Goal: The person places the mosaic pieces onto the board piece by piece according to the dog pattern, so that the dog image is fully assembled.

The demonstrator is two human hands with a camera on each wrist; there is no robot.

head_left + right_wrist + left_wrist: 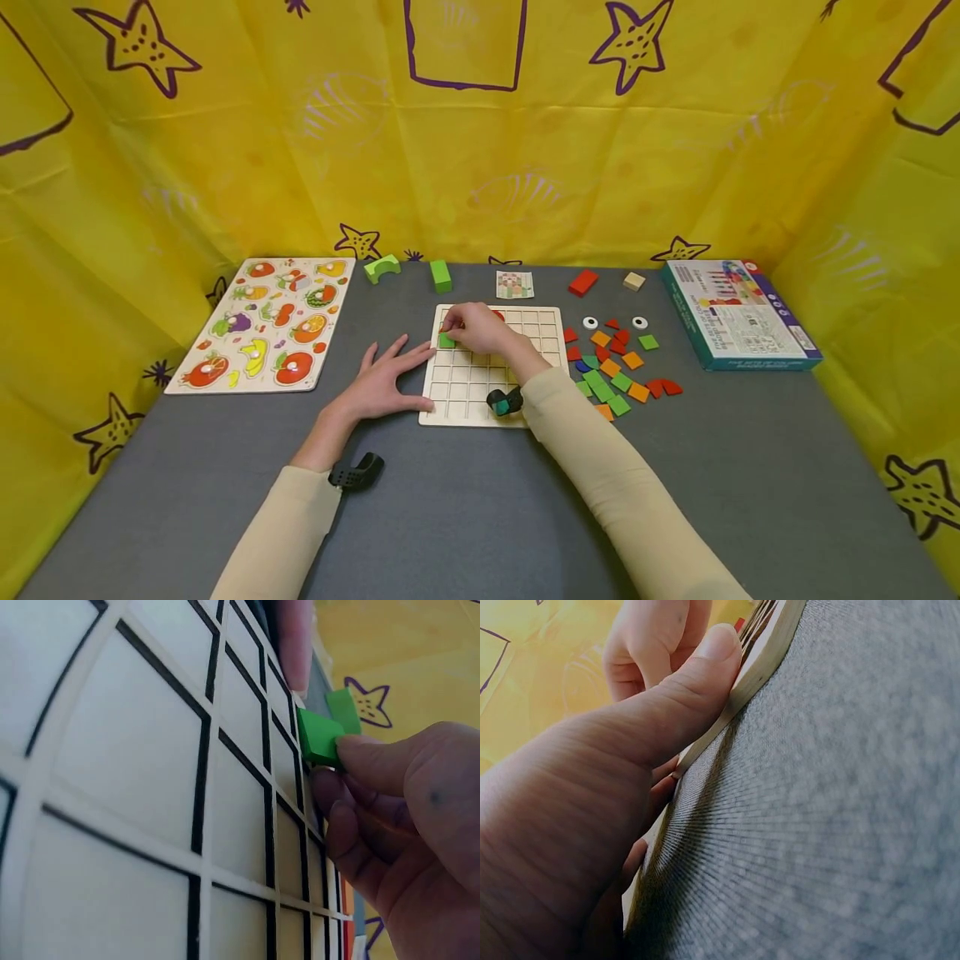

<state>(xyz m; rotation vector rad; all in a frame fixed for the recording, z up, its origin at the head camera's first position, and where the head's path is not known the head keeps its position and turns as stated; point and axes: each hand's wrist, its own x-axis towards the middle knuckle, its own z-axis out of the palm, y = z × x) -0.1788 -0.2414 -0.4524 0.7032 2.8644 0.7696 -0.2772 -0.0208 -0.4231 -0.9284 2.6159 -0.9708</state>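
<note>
The right hand point(474, 329) reaches across the wooden grid board point(491, 398) and pinches a small green square tile point(447, 340) between thumb and fingertips, the other fingers curled in beneath. The right wrist view shows this tile point(319, 736) tilted, one edge low over a cell near the board's left border and the opposite edge raised in the pinch, so it is not seated flat yet; whether its low edge already touches the board cannot be told. The tile is square, with no long axis to align, so what matters is squaring its edges to the black cell lines directly under the fingertips. The left hand point(384, 383) lies flat and relaxed on the grey table point(465, 508) just left of the board, fingers straight and holding nothing; in the left wrist view its thumb point(682, 697) presses against the board's left edge point(761, 664), apparently steadying it. The tile is therefore in the right hand, just beyond and to the right of the left hand's fingertips. A scatter of loose coloured tiles point(618, 367) lies on the far side of the right forearm, well apart from the left hand. A fruit peg puzzle point(266, 325) sits off to the left hand's outer side, and a printed box point(738, 315) beyond the loose tiles.
</note>
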